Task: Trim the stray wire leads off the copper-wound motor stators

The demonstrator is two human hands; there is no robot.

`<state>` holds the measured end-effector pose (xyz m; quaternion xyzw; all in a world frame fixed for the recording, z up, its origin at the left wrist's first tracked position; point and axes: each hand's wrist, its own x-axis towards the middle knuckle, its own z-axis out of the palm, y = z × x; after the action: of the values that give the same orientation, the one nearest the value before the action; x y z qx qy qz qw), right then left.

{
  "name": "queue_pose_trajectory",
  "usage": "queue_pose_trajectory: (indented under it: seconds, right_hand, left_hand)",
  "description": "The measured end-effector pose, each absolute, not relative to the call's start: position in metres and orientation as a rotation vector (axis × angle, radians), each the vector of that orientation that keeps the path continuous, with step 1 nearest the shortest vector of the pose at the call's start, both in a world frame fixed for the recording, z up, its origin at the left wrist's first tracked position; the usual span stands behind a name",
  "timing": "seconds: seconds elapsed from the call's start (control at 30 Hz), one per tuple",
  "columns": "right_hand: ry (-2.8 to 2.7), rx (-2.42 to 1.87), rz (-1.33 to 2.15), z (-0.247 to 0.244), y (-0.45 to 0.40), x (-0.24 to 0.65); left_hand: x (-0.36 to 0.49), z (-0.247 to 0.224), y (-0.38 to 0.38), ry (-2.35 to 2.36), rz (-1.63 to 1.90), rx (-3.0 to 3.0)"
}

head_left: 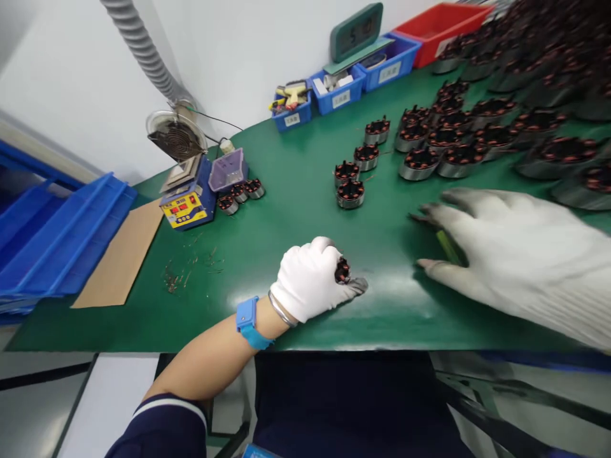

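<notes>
My left hand, in a white glove with a dark thumb tip, is closed around a small motor stator with copper windings and a black top. It rests low over the green table near the front edge. My right hand, in a white glove with dark fingertips, is over the table at the right, blurred by motion. A slim light-green tool handle shows between its thumb and fingers; the rest of that tool is hidden. Several loose stators stand upright beyond my hands.
Many stators crowd the right, piled higher at the back. Blue bins, a red bin and a digital clock line the wall. At left are a yellow-fronted device, a purple tray, wire scraps and cardboard.
</notes>
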<state>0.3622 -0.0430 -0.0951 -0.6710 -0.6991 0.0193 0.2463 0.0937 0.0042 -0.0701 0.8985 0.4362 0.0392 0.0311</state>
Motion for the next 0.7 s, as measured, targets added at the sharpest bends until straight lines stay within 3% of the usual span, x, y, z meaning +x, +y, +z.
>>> queue_pose_trajectory:
  seconds: [0.2, 0.37, 0.7]
  right_hand:
    - [-2.255, -1.41, -0.051, -0.093, -0.058, 0.321]
    - [-2.198, -1.387, 0.076, -0.107, -0.059, 0.306]
    - [-2.343, -1.364, 0.309, -0.104, -0.068, 0.299]
  left_hand:
    - [0.089, -0.084, -0.008, 1.25, 0.482, 2.498]
    - [0.081, -0.082, 0.006, 1.0, 0.248, 2.42]
    - [0.095, -0.08, 0.0, 1.178, 0.184, 2.33]
